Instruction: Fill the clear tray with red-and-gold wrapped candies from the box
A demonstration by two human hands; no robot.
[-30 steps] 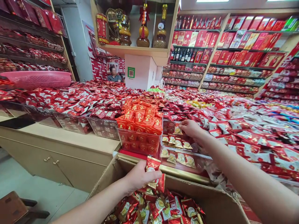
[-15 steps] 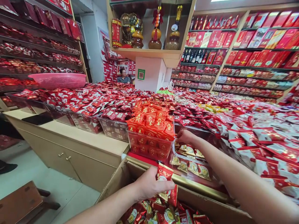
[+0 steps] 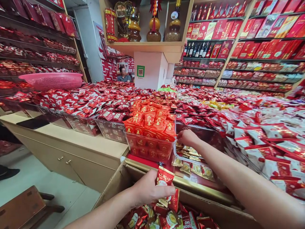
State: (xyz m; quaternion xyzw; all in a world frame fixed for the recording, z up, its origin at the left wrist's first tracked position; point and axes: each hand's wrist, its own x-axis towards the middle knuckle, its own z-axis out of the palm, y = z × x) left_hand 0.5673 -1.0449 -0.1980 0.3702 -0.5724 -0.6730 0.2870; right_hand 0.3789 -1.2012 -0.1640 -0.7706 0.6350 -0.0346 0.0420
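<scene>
1. Over the open cardboard box (image 3: 133, 184) at the foot of the display, my left hand (image 3: 149, 190) is curled shut around a small stack of red durian candy packets (image 3: 165, 184). Thumb lies across the front, fingers sit behind, and the printed top edge stands clear above the knuckles.
2. I judge the stack is pinched low so that the top packets fan free and can be taken off one at a time.
3. More of the same packets (image 3: 171, 219) lie loose in the box directly beneath that hand, so the held stack hangs just above its supply.
4. Further forward, my right hand (image 3: 188, 137) reaches into a clear plastic tray (image 3: 177, 156), fingers bent downward at its back edge. I cannot tell whether they pinch a packet or merely press on one; the fingertips are hidden behind the hand.
5. Gold-faced packets (image 3: 196, 168) lie in overlapping rows in that tray, just below and in front of the right hand, faces up, presumably so that the print reads from the aisle.
6. Just left of the tray stands a clear bin (image 3: 150, 148) heaped with orange-red packets (image 3: 152, 121), touching the tray's side.
7. A pink basket (image 3: 51, 81) rests on the far-left heaps, well apart from both hands.
</scene>
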